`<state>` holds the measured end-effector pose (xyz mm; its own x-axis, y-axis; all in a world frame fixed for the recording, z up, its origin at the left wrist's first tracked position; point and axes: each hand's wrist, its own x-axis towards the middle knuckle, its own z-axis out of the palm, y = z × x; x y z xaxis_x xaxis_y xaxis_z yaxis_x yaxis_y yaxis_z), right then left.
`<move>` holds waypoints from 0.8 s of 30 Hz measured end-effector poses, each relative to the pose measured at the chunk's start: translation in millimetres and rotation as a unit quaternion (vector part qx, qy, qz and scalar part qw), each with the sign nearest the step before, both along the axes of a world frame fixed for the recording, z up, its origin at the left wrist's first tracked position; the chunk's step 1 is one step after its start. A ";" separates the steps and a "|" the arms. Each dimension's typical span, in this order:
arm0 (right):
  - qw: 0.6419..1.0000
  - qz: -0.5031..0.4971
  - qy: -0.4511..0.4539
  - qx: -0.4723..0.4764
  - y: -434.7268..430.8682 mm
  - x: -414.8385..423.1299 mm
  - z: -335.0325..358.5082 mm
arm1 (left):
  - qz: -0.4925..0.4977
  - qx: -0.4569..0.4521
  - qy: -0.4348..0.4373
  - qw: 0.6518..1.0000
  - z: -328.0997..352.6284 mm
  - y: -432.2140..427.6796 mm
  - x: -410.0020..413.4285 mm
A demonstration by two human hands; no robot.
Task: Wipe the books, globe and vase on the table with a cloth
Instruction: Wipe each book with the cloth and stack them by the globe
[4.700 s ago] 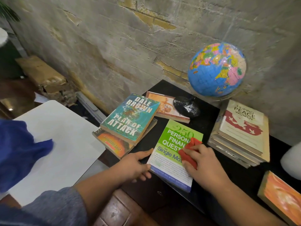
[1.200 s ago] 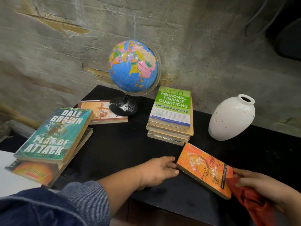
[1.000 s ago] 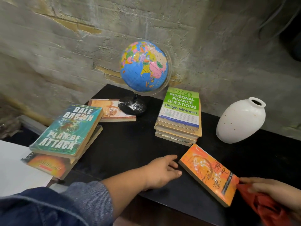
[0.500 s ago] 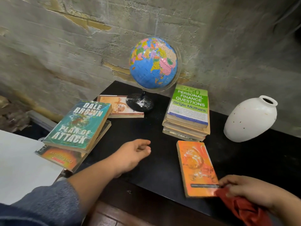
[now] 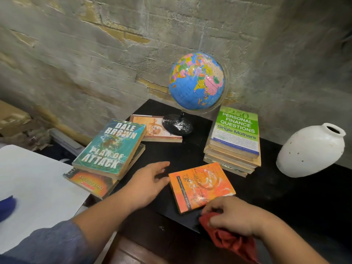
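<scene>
Now the left hand lies flat, fingers straight, touching the left edge of the orange paperback on the black bench; the right hand bunches the red cloth in curled fingers at the paperback's near corner.

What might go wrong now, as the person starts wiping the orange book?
1. The orange book lies close to the front edge of the table; only the left hand steadies it, so a stroke of the red cloth in the right hand may push it off.
2. The teal book rests on a lower book that seems to jut past the table's left edge; the left forearm, close by, could knock them.
</scene>
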<state>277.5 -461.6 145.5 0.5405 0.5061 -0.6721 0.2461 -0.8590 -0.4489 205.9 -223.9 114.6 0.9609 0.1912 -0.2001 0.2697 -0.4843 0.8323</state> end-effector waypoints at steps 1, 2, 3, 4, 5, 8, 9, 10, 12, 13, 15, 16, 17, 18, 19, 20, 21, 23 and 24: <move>1.000 -0.006 -0.013 0.006 0.9 2.0 0.3 | 0.039 0.026 -0.032 0.998 6.5 7.9 -3.2; 0.999 -0.013 -0.027 0.011 0.8 4.5 0.7 | 0.085 0.054 -0.062 0.993 14.4 17.2 -6.8; 0.999 -0.023 -0.044 0.011 0.1 7.4 1.0 | 0.129 0.083 -0.084 0.985 22.2 27.9 -10.3; 0.997 -0.038 -0.068 0.003 -1.6 10.9 1.2 | 0.162 0.107 -0.095 0.976 28.7 38.8 -13.5; 0.993 -0.060 -0.099 -0.011 -4.2 14.7 0.9 | 0.179 0.120 -0.090 0.972 33.5 48.4 -17.3; 0.973 -0.126 -0.172 -0.084 -13.3 22.5 2.9 | 0.152 0.083 -0.052 0.984 33.1 60.1 -27.2; 0.970 -0.127 -0.176 -0.114 -15.1 23.4 1.2 | 0.130 0.060 -0.037 0.989 29.2 58.4 -29.8; 0.970 -0.123 -0.167 -0.127 -15.8 22.7 -1.8 | 0.104 0.042 -0.022 0.993 23.9 54.2 -32.4; 0.977 -0.125 -0.139 -0.103 -11.9 17.8 -5.7 | 0.048 0.019 0.014 0.999 12.5 42.0 -35.7; 0.982 -0.123 -0.121 -0.083 -7.6 13.9 -5.7 | 0.023 0.007 0.028 0.999 6.2 35.5 -36.9; 0.992 -0.101 -0.069 -0.043 0.6 6.8 -2.7 | -0.007 0.009 0.029 1.000 -4.4 24.9 -37.6; 0.994 -0.094 -0.048 -0.025 4.0 5.5 0.8 | -0.007 0.030 0.017 0.999 -8.7 23.0 -37.5; 0.994 -0.101 -0.040 0.004 6.2 6.1 5.1 | -0.002 0.055 0.004 0.998 -12.8 23.8 -37.2; 0.990 -0.124 -0.040 0.045 7.2 8.3 10.1 | 0.001 0.075 -0.005 0.997 -16.3 25.5 -36.8; 0.981 -0.164 -0.043 0.093 7.5 11.4 14.6 | -0.001 0.092 -0.009 0.996 -18.9 27.6 -36.1; 0.967 -0.208 -0.058 0.137 8.2 14.1 17.1 | -0.006 0.103 -0.009 0.995 -21.7 28.8 -35.2; 0.956 -0.227 -0.103 0.155 9.1 16.2 17.2 | -0.006 0.108 -0.007 0.994 -23.6 28.9 -33.5; 0.953 -0.164 -0.234 0.099 12.8 18.0 6.3 | 0.007 0.111 -0.010 0.994 -27.4 28.1 -29.0; 0.950 -0.117 -0.282 0.068 15.0 15.7 -3.6 | 0.014 0.115 -0.010 0.993 -29.4 27.2 -26.8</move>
